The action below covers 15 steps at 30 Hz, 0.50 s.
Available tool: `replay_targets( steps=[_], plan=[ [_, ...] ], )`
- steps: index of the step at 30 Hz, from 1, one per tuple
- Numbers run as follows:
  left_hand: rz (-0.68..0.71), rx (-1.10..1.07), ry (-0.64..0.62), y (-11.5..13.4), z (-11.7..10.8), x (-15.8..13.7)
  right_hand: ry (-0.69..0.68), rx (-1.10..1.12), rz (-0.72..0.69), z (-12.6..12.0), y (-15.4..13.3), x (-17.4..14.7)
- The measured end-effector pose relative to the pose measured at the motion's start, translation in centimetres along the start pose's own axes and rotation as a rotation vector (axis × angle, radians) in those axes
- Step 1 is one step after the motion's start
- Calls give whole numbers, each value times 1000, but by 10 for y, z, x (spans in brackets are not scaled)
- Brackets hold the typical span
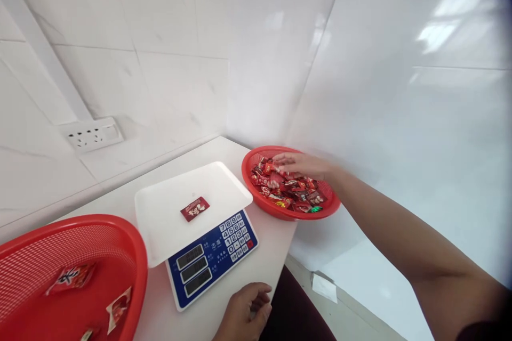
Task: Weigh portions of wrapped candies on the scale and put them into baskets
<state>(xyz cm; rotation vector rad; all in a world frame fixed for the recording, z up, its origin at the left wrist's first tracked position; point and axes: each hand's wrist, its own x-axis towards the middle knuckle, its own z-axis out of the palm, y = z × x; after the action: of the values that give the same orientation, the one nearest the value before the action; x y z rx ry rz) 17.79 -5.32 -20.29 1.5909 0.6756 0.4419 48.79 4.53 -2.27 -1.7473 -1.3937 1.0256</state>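
My right hand (300, 165) reaches into the red basket (248, 181) at the back right, fingers stretched out over a heap of wrapped sweets (296, 189). It touches the sweets, though blur hides the fingertips partly. My left hand (248, 313) rests by the table's front edge, loosely curled, with a gap between thumb and fingers and nothing in it. Between the baskets stands a blue and white digital scale (218, 258). On its white pan (160, 213) lies a single dark red packet (194, 209).
A second red basket (136, 256) stands at the near left, holding a few scattered packets (119, 309). Tiled walls meet behind the white table (272, 256). A socket panel (94, 134) is on the left wall. Some white paper (325, 287) lies on the floor.
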Motion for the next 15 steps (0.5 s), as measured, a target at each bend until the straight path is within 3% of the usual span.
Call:
replay_targets(
  steps=[3,5,15],
  plan=[
    [16,-13,25,-5,2,1,18,-474,45,-16,18,-3],
    [29,-10,37,-9,3,1,59,-633,86,-19,31,1],
    [22,10,53,-12,4,3,160,-932,289,12,81,43]
  ],
)
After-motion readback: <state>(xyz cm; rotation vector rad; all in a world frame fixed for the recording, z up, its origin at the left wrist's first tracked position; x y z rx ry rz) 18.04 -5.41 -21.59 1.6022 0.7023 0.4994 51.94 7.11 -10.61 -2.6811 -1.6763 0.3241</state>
